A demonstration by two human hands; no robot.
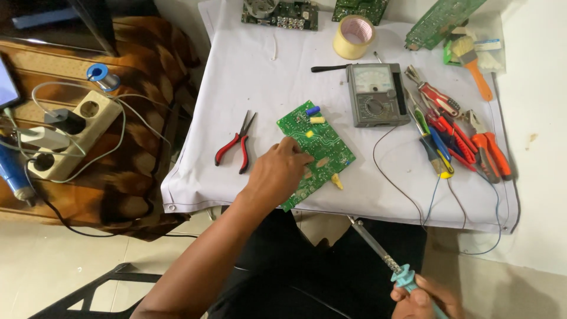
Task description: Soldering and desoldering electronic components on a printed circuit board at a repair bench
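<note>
The left hand (277, 171) rests its fingers flat on the green board (316, 150) lying on the white table (248, 77), while the right hand (422, 301) wraps tight around the soldering iron (384, 257) down low.

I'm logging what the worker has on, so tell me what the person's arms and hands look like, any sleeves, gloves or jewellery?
Both hands are bare, no gloves. The left hand shows no ring or watch, and its forearm is uncovered, no sleeve in view. The right hand shows only at the frame's bottom edge, its wrist cut off.
</note>
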